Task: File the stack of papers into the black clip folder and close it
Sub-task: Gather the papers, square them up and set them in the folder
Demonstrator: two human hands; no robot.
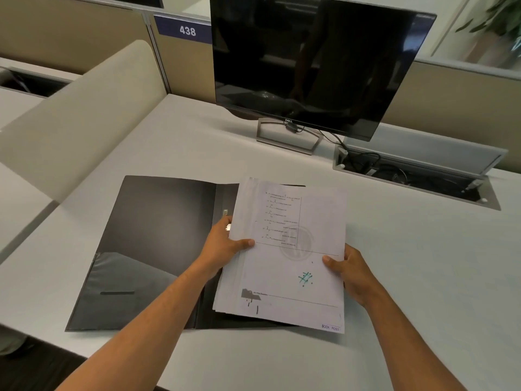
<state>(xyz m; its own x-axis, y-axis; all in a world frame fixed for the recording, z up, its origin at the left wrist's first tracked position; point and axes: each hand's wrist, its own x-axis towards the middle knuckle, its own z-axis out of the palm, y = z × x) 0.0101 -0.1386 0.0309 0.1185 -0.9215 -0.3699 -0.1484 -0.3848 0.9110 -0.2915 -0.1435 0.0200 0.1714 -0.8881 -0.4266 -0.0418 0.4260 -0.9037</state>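
Black clip folder [146, 249] open; our left hand [222, 246] and right hand [349, 275] pinch paper stack [290, 258] edges over its right half, desk [423, 263] clear rightward

Desk [394, 277]: pale grey, open cable tray [417, 176] at right rear.
Monitor [315, 63]: dark, off.
Partition [73, 32]: beige, sign [184, 30] "438".
Plant [501, 18]: far right.

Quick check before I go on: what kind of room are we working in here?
Most likely an open-plan office cubicle: a Dell monitor on the desk, beige partition panels with a "438" number plate, and a cable tray.
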